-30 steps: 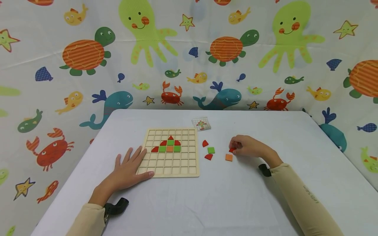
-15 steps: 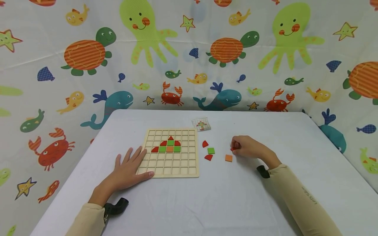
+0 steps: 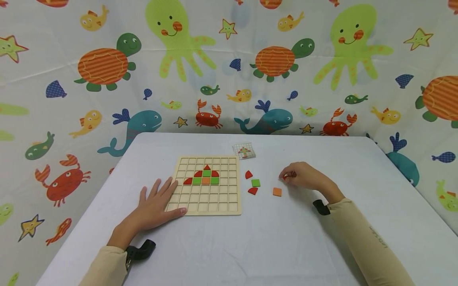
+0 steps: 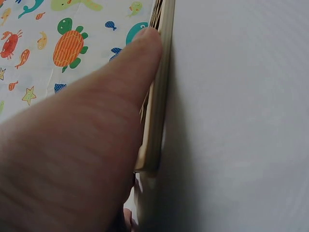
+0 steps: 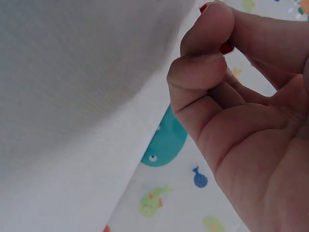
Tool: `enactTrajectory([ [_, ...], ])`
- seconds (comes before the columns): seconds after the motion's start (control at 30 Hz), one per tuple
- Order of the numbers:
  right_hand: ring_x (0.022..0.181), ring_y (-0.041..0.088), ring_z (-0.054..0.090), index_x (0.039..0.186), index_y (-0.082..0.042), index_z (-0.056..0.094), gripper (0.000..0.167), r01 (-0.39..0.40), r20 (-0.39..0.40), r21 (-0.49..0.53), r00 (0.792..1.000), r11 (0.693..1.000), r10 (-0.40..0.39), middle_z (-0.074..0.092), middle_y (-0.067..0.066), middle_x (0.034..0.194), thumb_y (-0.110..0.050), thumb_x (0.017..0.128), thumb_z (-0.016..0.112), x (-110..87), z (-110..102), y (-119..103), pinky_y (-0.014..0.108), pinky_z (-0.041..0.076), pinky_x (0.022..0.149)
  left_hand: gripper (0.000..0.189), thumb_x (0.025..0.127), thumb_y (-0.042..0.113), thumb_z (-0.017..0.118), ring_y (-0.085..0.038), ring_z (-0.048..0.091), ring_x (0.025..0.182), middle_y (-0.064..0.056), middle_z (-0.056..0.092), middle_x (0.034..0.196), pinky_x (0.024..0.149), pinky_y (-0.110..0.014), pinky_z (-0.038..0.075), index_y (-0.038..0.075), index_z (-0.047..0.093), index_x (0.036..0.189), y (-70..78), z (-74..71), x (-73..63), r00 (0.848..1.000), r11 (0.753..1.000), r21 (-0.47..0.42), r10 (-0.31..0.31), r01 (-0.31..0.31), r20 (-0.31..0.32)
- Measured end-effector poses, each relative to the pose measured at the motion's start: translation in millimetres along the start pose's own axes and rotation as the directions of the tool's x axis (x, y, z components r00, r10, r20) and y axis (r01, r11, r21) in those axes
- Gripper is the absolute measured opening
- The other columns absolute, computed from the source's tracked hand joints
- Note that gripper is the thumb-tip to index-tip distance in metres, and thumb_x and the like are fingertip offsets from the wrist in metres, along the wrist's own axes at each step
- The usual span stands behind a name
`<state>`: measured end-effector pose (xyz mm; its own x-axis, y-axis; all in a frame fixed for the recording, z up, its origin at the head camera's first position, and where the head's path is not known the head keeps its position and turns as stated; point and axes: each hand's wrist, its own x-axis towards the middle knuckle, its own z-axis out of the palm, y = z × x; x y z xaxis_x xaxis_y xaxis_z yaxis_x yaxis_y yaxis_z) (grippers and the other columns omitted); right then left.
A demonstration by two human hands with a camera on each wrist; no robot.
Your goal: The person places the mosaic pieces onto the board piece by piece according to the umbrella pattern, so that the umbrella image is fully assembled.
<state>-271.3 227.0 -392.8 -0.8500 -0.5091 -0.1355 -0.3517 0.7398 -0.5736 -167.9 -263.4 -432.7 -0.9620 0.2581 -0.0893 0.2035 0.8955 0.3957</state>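
Note:
My left hand [image 3: 154,206] rests with spread fingers on the left side of a wooden grid board [image 3: 229,196]. Its thumb [image 4: 130,63] lies along the board's front edge in the left wrist view. Red, green and orange tiles form a stepped shape on the board, topped by a red triangle [image 3: 206,167]. To the right, my right hand [image 3: 305,176] pinches a small red tile [image 5: 227,47] between thumb and fingertips, which hide most of it. Nearest to that hand on the table is an orange square tile [image 3: 277,192].
Between board and right hand lie a green square tile [image 3: 255,182], a red rounded tile [image 3: 248,174] and another red tile [image 3: 253,191]. A pattern card [image 3: 244,151] lies behind the board's far right corner. Printed cloth [image 3: 222,87] hangs behind the white table [image 3: 229,250].
The right hand has shifted slightly away from the orange tile, and the red tile has gone with it, now mostly covered by the fingers. The left hand stays put.

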Motion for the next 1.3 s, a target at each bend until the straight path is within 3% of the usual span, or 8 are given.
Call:
enactTrajectory([
  [0.17,0.082,0.023,0.063,0.122,-0.002,0.078,0.026,0.009,-0.055,0.093,0.998,0.996,-0.004,0.071,0.011,0.105,0.004,0.103,0.062,1.1,0,-3,0.035,0.056,0.077,0.109,0.093,0.072,0.065,-0.054,0.0,0.159,-0.025,0.017,0.175,0.117,-0.077,-0.011,0.003,0.029,0.168,-1.4,0.5,-0.3,1.0,1.0,0.005,-0.003,0.003,0.002],
  [0.33,0.088,0.024,0.064,0.113,-0.001,0.078,0.017,0.007,-0.194,0.104,0.981,0.995,0.013,0.074,0.008,0.102,0.002,0.103,0.065,3.5,2,-11,0.037,0.056,0.08,0.11,0.092,0.074,0.065,-0.053,0.0,0.159,-0.024,0.017,0.175,0.117,-0.077,-0.011,0.004,0.029,0.169,-2.4,1.7,0.7,1.0,1.0,0.002,-0.009,0.009,0.005],
  [0.43,0.088,0.025,0.066,0.112,0.001,0.078,0.016,0.01,-0.236,0.133,0.972,0.991,0.021,0.075,0.008,0.102,0.002,0.102,0.066,4.4,3,-17,0.038,0.057,0.08,0.11,0.093,0.074,0.064,-0.053,-0.001,0.159,-0.024,0.016,0.176,0.117,-0.077,-0.011,0.004,0.028,0.169,-3.2,1.8,1.7,1.0,1.0,0.003,-0.01,0.01,0.01],
  [0.87,0.082,0.034,0.074,0.13,0.006,0.068,0.025,0.073,-0.174,0.313,0.985,0.947,-0.019,0.068,0.017,0.109,0.0,0.106,0.065,30.5,12,-63,0.031,0.061,0.072,0.109,0.093,0.074,0.064,-0.053,0.0,0.159,-0.024,0.017,0.175,0.117,-0.077,-0.01,0.005,0.029,0.169,-1.2,2.8,1.0,1.0,1.0,0.006,-0.014,0.014,0.004],
  [1.0,0.085,0.039,0.073,0.132,0.004,0.067,0.028,0.114,-0.201,0.309,0.978,0.944,-0.052,0.069,0.016,0.107,0.0,0.105,0.066,41.0,15,-82,0.037,0.062,0.072,0.108,0.092,0.072,0.066,-0.053,0.0,0.159,-0.024,0.018,0.175,0.117,-0.077,-0.01,0.004,0.03,0.169,1.1,-0.8,0.3,1.0,1.0,-0.005,-0.006,0.006,-0.012],
  [1.17,0.087,0.044,0.072,0.128,0.002,0.068,0.025,0.159,-0.209,0.321,0.973,0.933,-0.094,0.071,0.016,0.104,-0.001,0.103,0.068,57.4,22,-103,0.055,0.062,0.078,0.108,0.092,0.072,0.066,-0.053,0.001,0.159,-0.024,0.019,0.175,0.117,-0.078,-0.009,0.004,0.031,0.168,1.1,-2.1,-0.9,1.0,1.0,-0.003,-0.006,0.006,-0.013],
  [1.3,0.085,0.042,0.073,0.12,0.0,0.069,0.018,0.194,-0.206,0.311,0.969,0.93,-0.134,0.072,0.014,0.098,-0.003,0.103,0.07,70.1,31,-116,0.055,0.062,0.078,0.108,0.093,0.072,0.065,-0.053,0.0,0.159,-0.024,0.018,0.175,0.117,-0.077,-0.01,0.004,0.029,0.169,-0.5,1.3,-0.7,1.0,1.0,-0.002,-0.013,0.013,0.0],
])
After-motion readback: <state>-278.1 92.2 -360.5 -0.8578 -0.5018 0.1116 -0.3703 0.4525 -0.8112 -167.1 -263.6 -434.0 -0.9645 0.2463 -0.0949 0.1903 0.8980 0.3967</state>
